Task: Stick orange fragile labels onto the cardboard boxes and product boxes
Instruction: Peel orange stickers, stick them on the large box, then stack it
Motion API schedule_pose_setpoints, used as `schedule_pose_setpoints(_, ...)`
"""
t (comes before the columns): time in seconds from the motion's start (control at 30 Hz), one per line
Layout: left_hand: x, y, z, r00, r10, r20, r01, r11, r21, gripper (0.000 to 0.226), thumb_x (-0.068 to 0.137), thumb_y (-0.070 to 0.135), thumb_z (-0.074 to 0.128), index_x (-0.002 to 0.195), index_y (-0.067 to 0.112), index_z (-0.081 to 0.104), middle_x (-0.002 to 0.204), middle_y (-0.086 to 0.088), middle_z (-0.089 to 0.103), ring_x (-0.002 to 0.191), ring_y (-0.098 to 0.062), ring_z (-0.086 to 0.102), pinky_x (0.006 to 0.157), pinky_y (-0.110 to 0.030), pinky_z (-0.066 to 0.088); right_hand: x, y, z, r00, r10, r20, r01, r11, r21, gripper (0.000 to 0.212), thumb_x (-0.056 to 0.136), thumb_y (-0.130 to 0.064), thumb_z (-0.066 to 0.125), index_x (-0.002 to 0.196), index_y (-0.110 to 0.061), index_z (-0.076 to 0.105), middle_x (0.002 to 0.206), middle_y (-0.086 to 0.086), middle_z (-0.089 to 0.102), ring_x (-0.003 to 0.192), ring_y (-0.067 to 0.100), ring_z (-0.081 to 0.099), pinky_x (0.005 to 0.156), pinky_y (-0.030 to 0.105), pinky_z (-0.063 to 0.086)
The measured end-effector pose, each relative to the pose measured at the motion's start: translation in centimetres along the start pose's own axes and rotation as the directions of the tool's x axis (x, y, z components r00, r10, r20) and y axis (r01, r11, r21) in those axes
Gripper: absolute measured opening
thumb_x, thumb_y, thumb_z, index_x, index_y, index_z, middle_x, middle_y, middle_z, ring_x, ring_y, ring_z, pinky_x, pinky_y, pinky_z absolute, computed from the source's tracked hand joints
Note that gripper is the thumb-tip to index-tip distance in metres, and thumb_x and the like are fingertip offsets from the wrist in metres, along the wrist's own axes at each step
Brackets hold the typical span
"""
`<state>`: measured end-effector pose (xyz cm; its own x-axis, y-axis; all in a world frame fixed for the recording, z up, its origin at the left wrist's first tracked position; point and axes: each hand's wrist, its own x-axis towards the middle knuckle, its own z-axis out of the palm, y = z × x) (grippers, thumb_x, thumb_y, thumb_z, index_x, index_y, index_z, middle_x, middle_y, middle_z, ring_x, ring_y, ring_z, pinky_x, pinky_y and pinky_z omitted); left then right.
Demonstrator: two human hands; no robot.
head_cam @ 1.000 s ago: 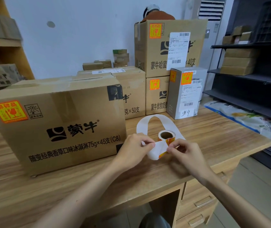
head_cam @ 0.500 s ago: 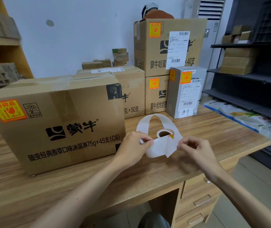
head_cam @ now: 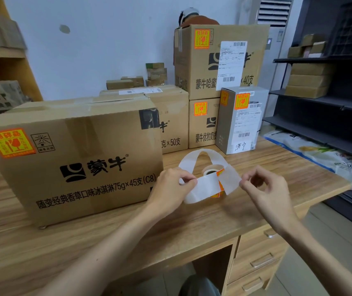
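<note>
Paper backing strip [head_cam: 202, 186] from the label roll [head_cam: 212, 168] is stretched between both hands just above the worktop [head_cam: 192, 227]. The left hand [head_cam: 170, 186] pinches it near the roll, and the right hand [head_cam: 264, 189] pinches its free end with thumb and forefinger. Holding it taut like this probably lets the next orange label [head_cam: 220, 173] lift at an edge so it can be peeled. The spent strip loops behind the roll, out of the way. The large cardboard box [head_cam: 81, 167] on the left has a fragile sticker [head_cam: 10, 143] at its corner, and the grey product box [head_cam: 241, 122] and the stacked cartons [head_cam: 220, 60] behind carry theirs. The middle carton [head_cam: 170, 124] shows none on its visible face, so it may be next.
</note>
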<state>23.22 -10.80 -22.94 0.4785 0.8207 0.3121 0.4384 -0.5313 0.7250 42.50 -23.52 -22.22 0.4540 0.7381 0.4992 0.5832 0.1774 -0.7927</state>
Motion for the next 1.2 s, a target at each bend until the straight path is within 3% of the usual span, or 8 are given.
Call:
schedule_pose_setpoints(0.1, -0.4, 0.4, -0.4, 0.994, 0.066, -0.091, -0.066, 0.998, -0.005, 0.015, 0.093, 0.036, 0.071, 0.104, 0.028, 0.077, 0.093, 0.014, 0.065, 0.069, 0.0, 0.049, 0.072, -0.026, 0.043, -0.1, -0.6, 0.7, 0.975, -0.221, 0.024, 0.22, 0.944, -0.245, 0.02, 0.081, -0.009, 0.072, 0.072, -0.023, 0.061, 0.072, -0.013, 0.058, 0.069, 0.011, 0.051, 0.072, 0.032, 0.043)
schedule_pose_setpoints(0.27, -1.5, 2.3, -1.2, 0.989, -0.081, -0.125, 0.034, 0.941, -0.337, 0.019, 0.085, 0.042, 0.079, 0.074, 0.027, 0.08, 0.067, 0.017, 0.064, 0.054, -0.001, 0.043, 0.058, -0.021, 0.035, 0.1, -1.5, 3.0, 0.821, -0.56, 0.112, 0.522, 0.659, -0.542, 0.011, 0.086, -0.021, 0.06, 0.076, -0.016, 0.06, 0.076, -0.004, 0.057, 0.071, 0.02, 0.051, 0.068, 0.038, 0.038)
schedule_pose_setpoints(0.53, -2.6, 2.4, -2.4, 0.948, -0.303, -0.094, 0.224, 0.851, -0.475, 0.028, 0.084, 0.03, 0.08, 0.06, 0.018, 0.072, 0.057, 0.009, 0.061, 0.04, -0.001, 0.04, 0.048, -0.024, 0.028, -0.5, -3.1, 7.3, 0.662, -0.733, 0.158, 0.617, 0.413, -0.67, 0.021, 0.092, -0.015, 0.057, 0.071, -0.012, 0.059, 0.071, 0.004, 0.054, 0.067, 0.029, 0.052, 0.064, 0.041, 0.04)
schedule_pose_setpoints(0.6, -2.6, 1.8, -3.3, 0.952, -0.292, -0.09, 0.219, 0.857, -0.466, 0.021, 0.087, 0.021, 0.076, 0.067, 0.013, 0.073, 0.047, 0.013, 0.053, 0.039, -0.001, 0.038, 0.047, -0.022, 0.028, -0.6, -3.4, 7.8, 0.665, -0.725, 0.18, 0.653, 0.446, -0.612, 0.024, 0.094, -0.022, 0.058, 0.072, -0.013, 0.061, 0.073, 0.003, 0.057, 0.069, 0.028, 0.055, 0.064, 0.041, 0.041)
schedule_pose_setpoints(0.67, -3.0, 1.2, -4.6, 0.968, -0.242, -0.06, 0.192, 0.876, -0.442, 0.018, 0.092, 0.017, 0.071, 0.076, 0.01, 0.073, 0.043, 0.015, 0.046, 0.038, -0.001, 0.035, 0.042, -0.016, 0.026, -0.6, -3.7, 8.0, 0.743, -0.65, 0.162, 0.634, 0.605, -0.482, 0.023, 0.093, -0.033, 0.06, 0.077, -0.016, 0.064, 0.077, -0.003, 0.059, 0.071, 0.021, 0.055, 0.066, 0.038, 0.04)
schedule_pose_setpoints(0.83, -4.5, -0.6, -9.3, 0.992, -0.129, 0.014, 0.127, 0.937, -0.325, 0.017, 0.099, 0.016, 0.064, 0.091, 0.002, 0.067, 0.05, 0.016, 0.047, 0.044, -0.002, 0.033, 0.04, -0.011, 0.026, 0.7, -5.1, 8.7, 0.962, -0.224, 0.157, 0.236, 0.97, -0.061, 0.016, 0.089, -0.041, 0.071, 0.085, -0.027, 0.066, 0.082, -0.014, 0.064, 0.063, 0.002, 0.051, 0.061, 0.028, 0.043)
schedule_pose_setpoints(1.03, -6.5, -1.8, -14.0, 0.999, -0.05, 0.01, 0.051, 0.987, -0.154, 0.016, 0.098, 0.017, 0.065, 0.092, 0.002, 0.07, 0.05, 0.018, 0.05, 0.041, 0.002, 0.04, 0.041, -0.01, 0.033, 0.6, -8.5, 11.8, 0.922, -0.114, 0.371, -0.013, 0.946, 0.325, 0.006, 0.087, -0.01, 0.074, 0.081, -0.009, 0.073, 0.074, -0.001, 0.068, 0.057, -0.002, 0.049, 0.058, 0.011, 0.039)
schedule_pose_setpoints(1.2, -7.9, -2.4, -17.2, 0.998, -0.048, -0.038, 0.044, 0.994, -0.104, 0.013, 0.096, 0.017, 0.069, 0.086, 0.008, 0.071, 0.058, 0.021, 0.058, 0.051, 0.004, 0.049, 0.049, -0.009, 0.036, 0.3, -11.0, 14.0, 0.886, -0.11, 0.451, -0.079, 0.921, 0.381, 0.007, 0.085, -0.015, 0.077, 0.079, -0.014, 0.073, 0.08, 0.006, 0.073, 0.078, 0.025, 0.066, 0.076, 0.038, 0.055)
